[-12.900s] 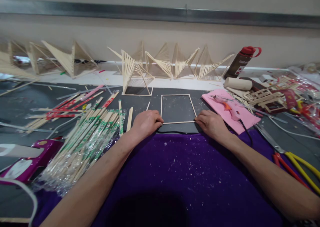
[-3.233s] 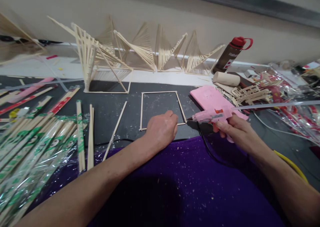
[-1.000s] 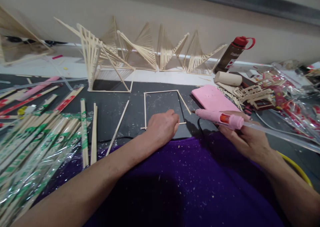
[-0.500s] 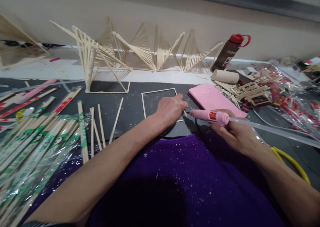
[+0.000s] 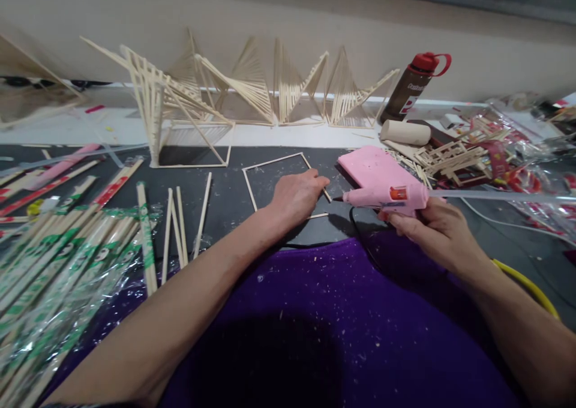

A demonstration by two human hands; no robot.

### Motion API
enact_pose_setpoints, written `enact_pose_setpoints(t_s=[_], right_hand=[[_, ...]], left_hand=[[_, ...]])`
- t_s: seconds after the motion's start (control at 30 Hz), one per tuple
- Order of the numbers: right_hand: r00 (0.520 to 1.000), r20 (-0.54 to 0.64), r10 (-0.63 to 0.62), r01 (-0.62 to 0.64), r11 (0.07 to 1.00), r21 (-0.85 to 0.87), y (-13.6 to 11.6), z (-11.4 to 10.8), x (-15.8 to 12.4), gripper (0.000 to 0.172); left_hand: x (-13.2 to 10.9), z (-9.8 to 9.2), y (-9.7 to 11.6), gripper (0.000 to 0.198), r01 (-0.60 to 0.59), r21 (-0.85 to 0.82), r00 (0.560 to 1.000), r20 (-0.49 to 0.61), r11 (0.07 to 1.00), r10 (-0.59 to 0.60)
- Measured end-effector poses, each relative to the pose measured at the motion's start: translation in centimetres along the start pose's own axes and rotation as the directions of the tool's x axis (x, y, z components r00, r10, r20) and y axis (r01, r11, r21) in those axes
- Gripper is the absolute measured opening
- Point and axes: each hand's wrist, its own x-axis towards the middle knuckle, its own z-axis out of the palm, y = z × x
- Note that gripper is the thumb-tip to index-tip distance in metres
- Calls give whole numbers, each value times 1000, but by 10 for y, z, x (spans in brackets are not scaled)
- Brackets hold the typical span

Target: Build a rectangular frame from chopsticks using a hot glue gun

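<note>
My left hand (image 5: 299, 195) is closed on one side of a thin wooden stick frame (image 5: 273, 161) that lies on the dark table. The frame's lower right corner is apart: the end of the held stick sits above the end of the bottom stick (image 5: 320, 216). My right hand (image 5: 443, 231) grips a pink hot glue gun (image 5: 389, 197) with a long clear glue stick (image 5: 499, 197) running out of its back. The gun's dark nozzle is close to the held stick's end; whether they touch I cannot tell.
Loose sticks (image 5: 203, 213) and plastic-wrapped chopsticks (image 5: 81, 258) lie at left. Twisted stick models (image 5: 180, 105) stand along the wall. A pink foam block (image 5: 366, 163), a bottle (image 5: 411, 90) and a pile of stick pieces (image 5: 459, 159) are at right. A black cord (image 5: 366, 250) runs along the near edge.
The glue gun has turned more side-on, its nozzle now near the stick's end. My left hand has shifted slightly left, and the frame has tilted, its held side swung away from the bottom stick.
</note>
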Motion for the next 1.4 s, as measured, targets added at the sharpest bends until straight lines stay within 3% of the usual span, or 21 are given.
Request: enact_pose_setpoints(t_s=[0.17,0.33,0.57,0.9,1.17,1.4], right_hand=[[997,34,72,-72,997,6,2,2,3,42],[992,88,90,-92,996,19,1,6,4,42],[973,154,173,-193,974,122,2,10,5,42],[954,225,196,-251,936,248,2,11,7,36],[956,224,189,-241,942,233,13,19,7,37],[953,235,193,-242,948,205,8,17,7,35]], left_hand=[[-25,-13,7,23,43,-11,996,75,999,-43],[-42,-11,9,19,25,-89,992,126,996,-14],[-45,-4,9,21,22,-84,997,71,996,-16],[-49,-4,15,21,66,-52,997,37,996,-64],[-49,-3,15,21,58,-51,998,23,997,-57],[-50,-2,14,21,52,-57,998,21,997,-51]])
